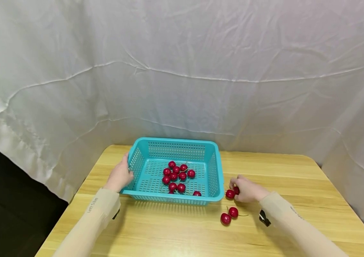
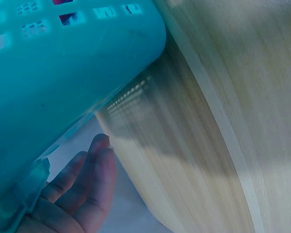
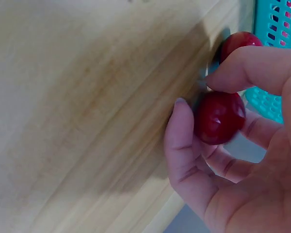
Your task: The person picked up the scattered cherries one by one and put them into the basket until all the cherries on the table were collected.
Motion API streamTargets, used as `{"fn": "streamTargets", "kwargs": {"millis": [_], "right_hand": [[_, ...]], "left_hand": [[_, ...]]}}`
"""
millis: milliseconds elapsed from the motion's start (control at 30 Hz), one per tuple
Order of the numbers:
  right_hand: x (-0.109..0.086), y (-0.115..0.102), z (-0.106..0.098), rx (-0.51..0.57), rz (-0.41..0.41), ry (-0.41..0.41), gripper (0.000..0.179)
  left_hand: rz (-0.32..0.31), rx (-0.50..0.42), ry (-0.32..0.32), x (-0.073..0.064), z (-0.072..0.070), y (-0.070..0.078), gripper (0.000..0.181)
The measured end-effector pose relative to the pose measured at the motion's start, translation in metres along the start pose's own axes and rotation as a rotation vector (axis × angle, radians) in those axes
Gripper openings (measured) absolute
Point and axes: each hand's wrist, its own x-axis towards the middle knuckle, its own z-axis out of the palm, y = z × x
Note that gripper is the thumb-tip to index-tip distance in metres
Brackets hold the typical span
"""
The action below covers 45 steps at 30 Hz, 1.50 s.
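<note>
A turquoise plastic basket (image 1: 215, 175) with slotted walls has several red cherries (image 1: 173, 176) on its floor. At its left end, my left hand (image 1: 119, 177) holds the rim, thumb over the edge. In the left wrist view the fingers (image 2: 99, 174) of that hand extend along the basket's outer side. To the right of the basket, my right hand (image 1: 245, 189) has its thumb and fingertips around one cherry (image 3: 219, 118), close over the tabletop. Another cherry (image 1: 229, 194) lies right beside it, between hand and basket.
Nearer the front, two more cherries with stems, one of them this cherry (image 1: 225, 219), lie together on the wooden table (image 1: 169, 232). A pale curtain (image 1: 182, 71) hangs behind the table and along its sides. A dark area (image 1: 11, 200) shows at the left.
</note>
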Motion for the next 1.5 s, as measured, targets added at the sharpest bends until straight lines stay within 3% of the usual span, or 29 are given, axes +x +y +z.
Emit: {"fn": "streamTargets", "kwargs": {"millis": [467,700,967,1167,1500], "right_hand": [[-0.005,0.008,0.004,0.026,-0.039,0.017,0.023],[-0.010,0.012,0.001,-0.005,-0.107,0.034,0.021],[-0.018,0.016,-0.002,-0.004,-0.104,0.012,0.022],[-0.026,0.013,-0.011,0.026,-0.119,0.022,0.020],[-0.026,0.000,-0.037,-0.019,-0.189,0.109,0.019]], "left_hand": [[-0.007,-0.012,-0.003,0.000,0.000,0.000,0.084],[-0.011,-0.010,-0.006,0.000,0.000,0.001,0.084],[-0.005,-0.010,-0.001,-0.001,0.000,0.001,0.083],[-0.009,-0.019,-0.006,-0.002,-0.001,0.002,0.084],[-0.008,-0.009,-0.003,-0.001,0.000,0.000,0.084]]}}
